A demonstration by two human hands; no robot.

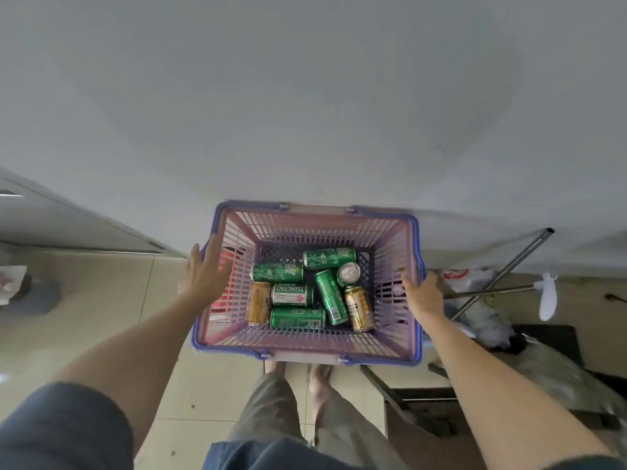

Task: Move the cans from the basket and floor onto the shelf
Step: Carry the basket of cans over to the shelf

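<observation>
feet on floor, 6 o'clock. basket, centre: left hand at 9 o'clock, fingers straight against its rim; right hand at 3 o'clock, gripping the rim. cans lying in the basket bottom, green and gold, touching. wall, 12 o'clock.

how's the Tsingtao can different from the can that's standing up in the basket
The Tsingtao can lies on its side, showing a white label band; the upright can stands on end, showing its silver top. The Tsingtao can sits left of centre, the upright can toward the right. Both are green and inside the basket.
</observation>
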